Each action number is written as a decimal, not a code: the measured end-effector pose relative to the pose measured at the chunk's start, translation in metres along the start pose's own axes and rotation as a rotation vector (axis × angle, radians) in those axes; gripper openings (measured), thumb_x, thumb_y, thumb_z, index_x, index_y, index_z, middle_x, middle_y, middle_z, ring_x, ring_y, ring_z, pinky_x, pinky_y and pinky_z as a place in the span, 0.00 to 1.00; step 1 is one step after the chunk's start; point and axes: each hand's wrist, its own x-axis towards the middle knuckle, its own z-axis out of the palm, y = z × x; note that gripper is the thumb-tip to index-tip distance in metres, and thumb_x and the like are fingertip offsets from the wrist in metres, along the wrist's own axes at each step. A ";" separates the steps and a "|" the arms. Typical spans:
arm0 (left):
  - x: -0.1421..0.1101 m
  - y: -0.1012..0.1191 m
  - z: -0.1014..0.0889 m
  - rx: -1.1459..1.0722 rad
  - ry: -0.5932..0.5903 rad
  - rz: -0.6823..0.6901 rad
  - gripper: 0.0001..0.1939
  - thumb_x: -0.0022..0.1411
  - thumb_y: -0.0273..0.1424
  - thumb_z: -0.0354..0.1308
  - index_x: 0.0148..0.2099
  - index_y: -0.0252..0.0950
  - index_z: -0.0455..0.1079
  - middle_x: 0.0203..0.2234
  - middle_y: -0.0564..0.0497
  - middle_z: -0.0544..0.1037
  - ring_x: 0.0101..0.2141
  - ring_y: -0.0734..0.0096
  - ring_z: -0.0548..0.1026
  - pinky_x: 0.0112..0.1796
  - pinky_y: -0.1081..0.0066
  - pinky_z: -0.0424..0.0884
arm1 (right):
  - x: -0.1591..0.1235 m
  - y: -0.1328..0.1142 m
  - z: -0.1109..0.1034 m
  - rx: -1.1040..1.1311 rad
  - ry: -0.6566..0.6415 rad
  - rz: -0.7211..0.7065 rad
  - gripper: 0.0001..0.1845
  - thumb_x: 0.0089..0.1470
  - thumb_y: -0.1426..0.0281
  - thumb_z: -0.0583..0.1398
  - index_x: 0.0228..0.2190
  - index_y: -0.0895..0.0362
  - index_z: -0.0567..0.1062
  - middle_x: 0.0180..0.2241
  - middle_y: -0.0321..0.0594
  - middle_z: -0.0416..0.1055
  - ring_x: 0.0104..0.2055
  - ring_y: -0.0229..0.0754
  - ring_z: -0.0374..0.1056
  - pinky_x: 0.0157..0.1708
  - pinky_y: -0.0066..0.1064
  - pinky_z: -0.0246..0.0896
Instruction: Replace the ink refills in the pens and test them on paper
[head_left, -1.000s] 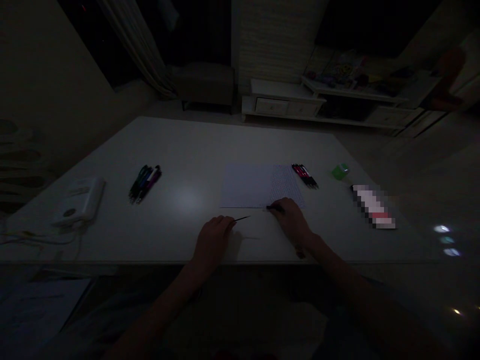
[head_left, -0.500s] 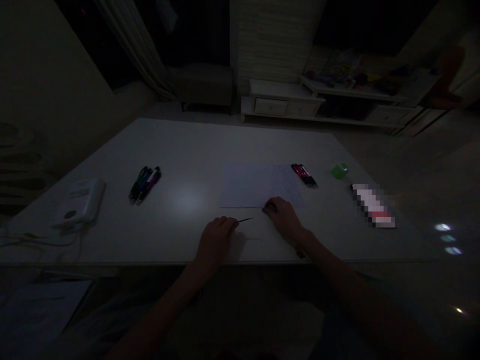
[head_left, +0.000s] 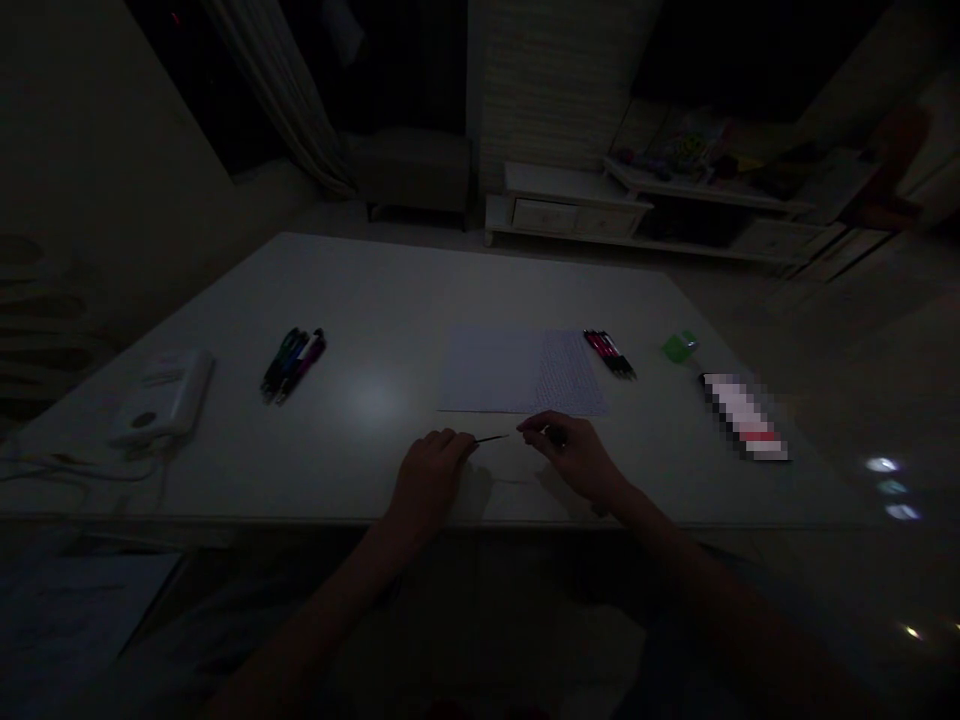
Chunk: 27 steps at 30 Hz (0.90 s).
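My left hand (head_left: 433, 470) rests low over the near part of the white table (head_left: 360, 290), its fingers closed on a thin dark pen refill (head_left: 491, 438) that points to the right. Just beyond the refill's tip, my right hand (head_left: 574, 450) is held with thumb and fingertips pinched together. Something small may be between those fingertips, but it is too dark to make out. Behind both hands lies a sheet of paper (head_left: 491, 365), its right part covered in dense handwriting.
Several dark and coloured pens (head_left: 292, 365) lie at left, and more red and black pens (head_left: 609, 354) right of the paper. A small green object (head_left: 679, 346) and a blurred-out phone-like item (head_left: 744, 416) are farther right. A white box (head_left: 163, 398) with cables stands at far left.
My right hand has moved from the paper's lower edge toward me, and its fingertips now face the refill's tip. My left hand keeps its hold on the refill, almost in place.
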 end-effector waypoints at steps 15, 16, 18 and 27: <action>0.000 0.009 -0.002 0.060 -0.044 0.096 0.06 0.62 0.28 0.51 0.41 0.39 0.67 0.30 0.51 0.71 0.32 0.67 0.68 0.34 0.68 0.61 | -0.003 -0.003 0.011 -0.040 -0.047 -0.171 0.08 0.51 0.67 0.58 0.31 0.55 0.76 0.30 0.39 0.74 0.29 0.35 0.68 0.29 0.26 0.61; 0.001 0.011 -0.003 0.057 -0.057 0.118 0.06 0.62 0.28 0.51 0.41 0.39 0.67 0.30 0.51 0.71 0.32 0.67 0.68 0.34 0.68 0.61 | -0.003 -0.002 0.013 -0.042 -0.065 -0.181 0.08 0.51 0.67 0.58 0.31 0.55 0.76 0.29 0.39 0.74 0.28 0.35 0.67 0.29 0.26 0.61; 0.002 0.014 -0.004 0.042 -0.090 0.160 0.06 0.61 0.27 0.51 0.41 0.38 0.67 0.31 0.50 0.71 0.32 0.68 0.68 0.33 0.68 0.61 | -0.002 -0.001 0.016 -0.038 -0.106 -0.194 0.08 0.51 0.67 0.58 0.32 0.55 0.76 0.29 0.38 0.74 0.27 0.35 0.67 0.29 0.26 0.62; 0.004 0.007 -0.001 -0.053 -0.019 0.018 0.07 0.63 0.29 0.48 0.39 0.37 0.67 0.29 0.50 0.72 0.31 0.70 0.68 0.34 0.70 0.63 | 0.001 0.000 -0.013 -0.278 -0.079 -0.127 0.19 0.50 0.69 0.59 0.45 0.54 0.68 0.38 0.41 0.68 0.37 0.38 0.67 0.37 0.30 0.62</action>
